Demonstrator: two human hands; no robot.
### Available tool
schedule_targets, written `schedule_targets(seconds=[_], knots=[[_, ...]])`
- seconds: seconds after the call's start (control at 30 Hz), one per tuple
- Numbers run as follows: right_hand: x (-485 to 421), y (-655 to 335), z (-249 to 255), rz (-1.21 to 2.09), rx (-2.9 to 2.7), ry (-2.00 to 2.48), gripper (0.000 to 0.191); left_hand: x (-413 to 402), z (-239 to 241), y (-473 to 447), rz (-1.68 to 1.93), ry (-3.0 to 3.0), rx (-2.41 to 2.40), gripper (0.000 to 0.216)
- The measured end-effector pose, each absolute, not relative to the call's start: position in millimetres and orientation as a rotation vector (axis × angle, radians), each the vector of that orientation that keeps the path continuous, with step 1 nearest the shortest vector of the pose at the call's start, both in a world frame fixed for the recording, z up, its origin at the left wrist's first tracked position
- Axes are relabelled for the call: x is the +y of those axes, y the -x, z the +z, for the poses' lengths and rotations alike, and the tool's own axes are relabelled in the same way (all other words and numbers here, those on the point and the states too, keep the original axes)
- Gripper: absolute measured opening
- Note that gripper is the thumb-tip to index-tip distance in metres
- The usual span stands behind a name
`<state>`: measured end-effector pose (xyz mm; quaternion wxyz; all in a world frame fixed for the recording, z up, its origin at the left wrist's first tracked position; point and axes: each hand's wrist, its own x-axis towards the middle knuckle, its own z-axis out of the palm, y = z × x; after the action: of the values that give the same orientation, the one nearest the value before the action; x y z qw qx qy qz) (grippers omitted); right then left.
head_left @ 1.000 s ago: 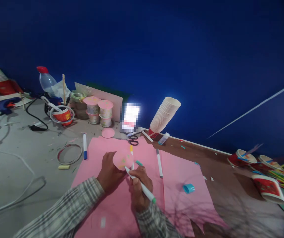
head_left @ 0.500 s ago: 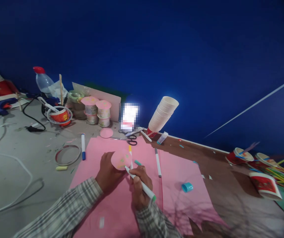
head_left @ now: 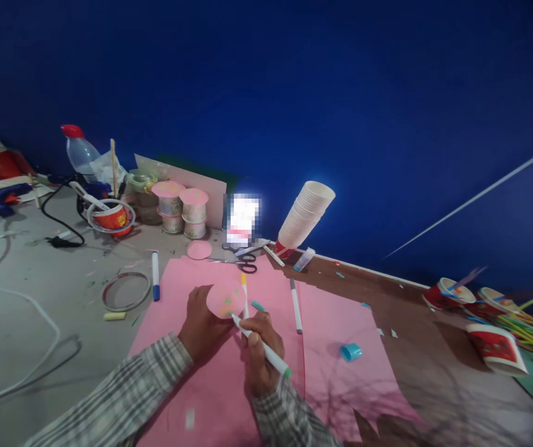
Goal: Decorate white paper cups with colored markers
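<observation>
My left hand (head_left: 199,326) is closed on a round pink paper disc (head_left: 223,300) with small green and yellow marks. Anything beneath the disc is hidden by the fingers. A white marker (head_left: 271,357) with a green end is gripped in my right hand (head_left: 261,351), its tip at the disc's lower right edge. Both hands are over large pink sheets (head_left: 220,385). A yellow-ended marker (head_left: 245,288) and a teal cap (head_left: 258,305) lie just beyond my right hand. To its right is a grey-ended marker (head_left: 296,307).
Scissors (head_left: 246,263) and a loose pink disc (head_left: 200,249) lie beyond the sheets. Pink-topped spools (head_left: 194,208) stand at the back beside a lit phone (head_left: 243,217). A tall leaning cup stack (head_left: 306,214) is against the wall. A tape roll (head_left: 127,292) sits left.
The marker tip and my right hand have shifted very slightly left along the disc's edge. Both grips stay the same, and the things on the table have not moved.
</observation>
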<state>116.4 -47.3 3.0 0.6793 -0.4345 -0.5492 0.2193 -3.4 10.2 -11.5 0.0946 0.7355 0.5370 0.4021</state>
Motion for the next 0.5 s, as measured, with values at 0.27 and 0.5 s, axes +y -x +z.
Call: schedule_targets(seconds=[0.27, 0.5], knots=[[-48.5, -114.0, -0.8, 0.485, -1.36, 0.933, 0.022, 7.5, -5.4, 2.2, 1.155, -2.219, 1.607, 0.011], [-48.2, -114.0, -0.5, 0.478, -1.329, 0.942, 0.022, 7.1, -5.0, 2.1, 1.164, -2.207, 1.591, 0.008]])
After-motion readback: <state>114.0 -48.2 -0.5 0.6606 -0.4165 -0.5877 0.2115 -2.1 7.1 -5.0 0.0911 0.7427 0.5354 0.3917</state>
